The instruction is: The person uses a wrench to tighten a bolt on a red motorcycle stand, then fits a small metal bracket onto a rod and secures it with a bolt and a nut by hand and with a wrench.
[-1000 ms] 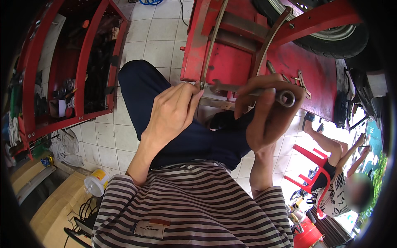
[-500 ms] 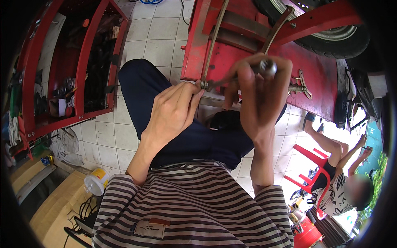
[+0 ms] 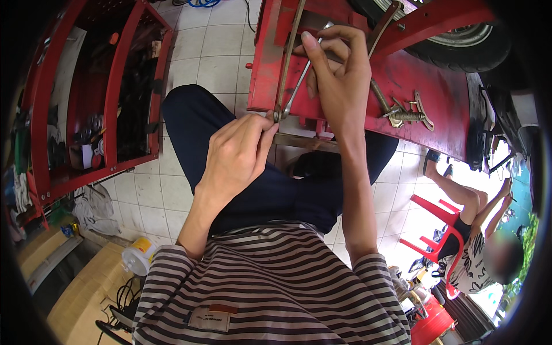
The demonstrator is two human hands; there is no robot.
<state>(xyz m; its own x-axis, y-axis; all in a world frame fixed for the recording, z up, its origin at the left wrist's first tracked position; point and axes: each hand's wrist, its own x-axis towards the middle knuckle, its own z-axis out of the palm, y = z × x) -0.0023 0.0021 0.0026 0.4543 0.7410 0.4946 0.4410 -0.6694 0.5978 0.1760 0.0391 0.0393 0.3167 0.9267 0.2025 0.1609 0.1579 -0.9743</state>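
My left hand is closed in a pinch at the near end of a long, thin metal bar, where a small bolt or nut sits. Exactly what lies between its fingertips is partly hidden. A slim silver wrench slants up from that joint, its lower head right beside the bolt. Around the wrench's upper part are the thumb and curled fingers of my right hand, above the red metal frame.
The red platform carries a wheel and a metal fitting with a threaded rod. At left stands a red shelf. A white bucket is lower left. A person sits on a red chair at right.
My right hand and the wrench have swung away and to the left, so the wrench now slants forward beside the bar. My left hand stays at the joint.
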